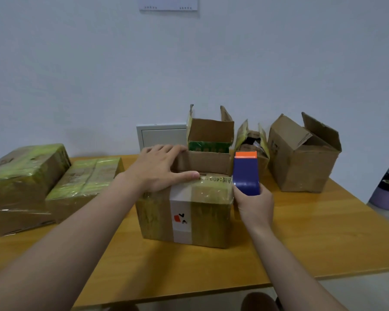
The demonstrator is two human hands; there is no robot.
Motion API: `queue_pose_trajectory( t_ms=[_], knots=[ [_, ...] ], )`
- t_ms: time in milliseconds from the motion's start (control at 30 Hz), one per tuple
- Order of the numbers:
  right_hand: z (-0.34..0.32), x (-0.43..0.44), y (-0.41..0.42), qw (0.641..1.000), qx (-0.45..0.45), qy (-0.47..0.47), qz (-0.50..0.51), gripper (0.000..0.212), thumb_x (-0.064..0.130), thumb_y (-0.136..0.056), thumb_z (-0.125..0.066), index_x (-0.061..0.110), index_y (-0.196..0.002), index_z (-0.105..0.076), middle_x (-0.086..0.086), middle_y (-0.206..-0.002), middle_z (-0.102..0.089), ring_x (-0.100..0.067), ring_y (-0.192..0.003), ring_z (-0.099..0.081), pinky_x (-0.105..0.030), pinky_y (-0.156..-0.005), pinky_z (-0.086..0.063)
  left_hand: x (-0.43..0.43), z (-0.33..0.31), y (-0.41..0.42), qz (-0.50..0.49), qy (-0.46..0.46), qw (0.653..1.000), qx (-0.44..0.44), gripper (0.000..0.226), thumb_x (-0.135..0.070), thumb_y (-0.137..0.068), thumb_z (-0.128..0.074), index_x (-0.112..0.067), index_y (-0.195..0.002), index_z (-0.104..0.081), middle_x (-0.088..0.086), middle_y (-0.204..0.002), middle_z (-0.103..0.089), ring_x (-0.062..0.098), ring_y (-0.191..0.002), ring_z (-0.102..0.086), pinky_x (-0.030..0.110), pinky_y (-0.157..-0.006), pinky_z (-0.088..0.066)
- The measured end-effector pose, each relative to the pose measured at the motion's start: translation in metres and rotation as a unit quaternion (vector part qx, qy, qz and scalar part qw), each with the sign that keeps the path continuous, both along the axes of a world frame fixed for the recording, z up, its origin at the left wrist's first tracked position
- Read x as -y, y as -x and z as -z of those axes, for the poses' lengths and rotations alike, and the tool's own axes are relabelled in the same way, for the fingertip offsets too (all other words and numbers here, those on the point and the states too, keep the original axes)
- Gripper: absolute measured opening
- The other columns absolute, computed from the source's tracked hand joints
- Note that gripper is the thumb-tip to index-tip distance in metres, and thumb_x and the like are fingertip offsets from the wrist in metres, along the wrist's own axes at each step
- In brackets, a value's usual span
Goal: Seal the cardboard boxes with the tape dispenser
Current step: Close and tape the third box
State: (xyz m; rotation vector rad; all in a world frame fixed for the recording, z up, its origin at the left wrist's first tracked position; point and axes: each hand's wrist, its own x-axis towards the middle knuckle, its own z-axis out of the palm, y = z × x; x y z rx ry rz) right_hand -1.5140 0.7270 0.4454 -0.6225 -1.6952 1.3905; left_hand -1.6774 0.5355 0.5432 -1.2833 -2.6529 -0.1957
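Cardboard box (pixel 184 212) is lying under the left hand (pixel 160 169), straight fingers pressing its top. Right hand (pixel 254 205) is gripping the tape dispenser (pixel 245 176).

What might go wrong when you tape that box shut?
1. The left hand rests on top of the front box, where the tape dispenser in the right hand would likely run. Tape might stick to its fingers.
2. The back flap looks raised, so tape might seal it crooked.
3. The open box close behind might get bumped.
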Motion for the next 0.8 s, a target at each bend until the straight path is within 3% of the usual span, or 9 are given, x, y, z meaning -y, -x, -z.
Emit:
queue_pose_trajectory(
  t_ms=[133,200,267,367,467,567,633,733,800],
  knots=[
    [0.000,-0.002,-0.002,1.000,-0.009,0.010,-0.008,0.035,0.045,-0.077,-0.084,0.028,-0.102,-0.067,0.009,-0.092,-0.071,0.004,-0.083,-0.066,-0.011,-0.056,-0.051,-0.008,0.015,-0.002,-0.018,-0.054,0.993,-0.100,0.084,-0.104,-0.074,-0.020,-0.040,-0.120,-0.050,-0.011,-0.117,-0.061,0.020,-0.110,-0.053,0.045,-0.098,-0.041],
    [-0.004,-0.004,-0.001,0.999,-0.018,0.026,-0.011,0.038,0.051,-0.076,-0.082,0.028,-0.103,-0.066,0.008,-0.092,-0.071,0.003,-0.083,-0.067,-0.011,-0.057,-0.051,-0.005,0.027,-0.004,-0.010,-0.084,0.994,-0.073,0.072,-0.102,-0.076,-0.024,-0.039,-0.098,-0.052,-0.018,-0.098,-0.056,0.014,-0.097,-0.053,0.033,-0.079,-0.043],
    [-0.012,-0.005,-0.001,0.999,-0.029,0.034,-0.009,0.040,0.052,-0.077,-0.081,0.027,-0.104,-0.067,0.005,-0.093,-0.072,0.000,-0.081,-0.068,-0.012,-0.057,-0.051,-0.002,0.034,-0.007,-0.015,-0.091,0.996,-0.015,0.067,-0.099,-0.075,-0.025,-0.040,-0.092,-0.053,-0.018,-0.094,-0.051,0.012,-0.095,-0.051,0.026,-0.069,-0.039],
    [-0.029,-0.008,0.001,0.999,-0.046,0.018,-0.017,0.040,0.049,-0.083,-0.077,0.021,-0.110,-0.068,-0.003,-0.095,-0.074,-0.012,-0.080,-0.072,-0.016,-0.060,-0.054,-0.001,0.035,-0.009,-0.055,-0.067,0.995,0.039,0.063,-0.094,-0.075,-0.026,-0.043,-0.101,-0.052,-0.010,-0.119,-0.053,0.018,-0.119,-0.045,0.039,-0.094,-0.039],
    [-0.053,-0.008,0.000,0.995,-0.085,0.006,-0.047,0.040,0.046,-0.096,-0.064,0.012,-0.117,-0.066,-0.011,-0.103,-0.072,-0.028,-0.090,-0.071,-0.025,-0.068,-0.058,-0.001,0.034,-0.012,-0.109,-0.032,0.990,0.080,0.056,-0.088,-0.085,-0.029,-0.046,-0.118,-0.045,0.001,-0.149,-0.046,0.028,-0.143,-0.034,0.059,-0.116,-0.025],
    [-0.084,-0.007,-0.004,0.987,-0.117,-0.034,-0.104,0.041,0.042,-0.100,-0.060,0.005,-0.117,-0.065,-0.016,-0.101,-0.071,-0.029,-0.078,-0.071,-0.026,-0.062,-0.057,-0.002,0.032,-0.016,-0.120,0.021,0.984,0.131,0.082,-0.089,-0.083,-0.020,-0.047,-0.154,-0.024,0.006,-0.164,-0.035,0.035,-0.153,-0.024,0.061,-0.118,-0.031],
    [-0.106,-0.008,-0.004,0.976,-0.132,-0.036,-0.168,0.043,0.042,-0.096,-0.060,0.004,-0.115,-0.065,-0.012,-0.094,-0.072,-0.022,-0.068,-0.070,-0.025,-0.058,-0.056,-0.004,0.030,-0.020,-0.128,0.058,0.981,0.136,0.086,-0.087,-0.088,-0.017,-0.047,-0.162,-0.006,0.008,-0.168,-0.027,0.038,-0.155,-0.017,0.061,-0.118,-0.031],
    [-0.130,-0.008,0.004,0.956,-0.111,0.031,-0.269,0.051,0.046,-0.089,-0.064,0.006,-0.120,-0.068,-0.007,-0.097,-0.076,-0.018,-0.081,-0.072,-0.029,-0.068,-0.057,0.000,0.027,-0.026,-0.132,0.064,0.980,0.136,0.079,-0.085,-0.091,-0.016,-0.050,-0.162,-0.013,0.010,-0.160,-0.037,0.037,-0.146,-0.030,0.055,-0.111,-0.038],
    [-0.133,-0.006,0.012,0.932,-0.083,0.074,-0.344,0.053,0.048,-0.090,-0.063,0.007,-0.123,-0.068,-0.011,-0.098,-0.075,-0.018,-0.075,-0.071,-0.031,-0.066,-0.057,0.008,0.023,-0.026,-0.123,0.048,0.981,0.140,0.073,-0.082,-0.094,-0.017,-0.052,-0.160,-0.020,0.008,-0.154,-0.044,0.034,-0.141,-0.036,0.052,-0.109,-0.041]
  ],
)
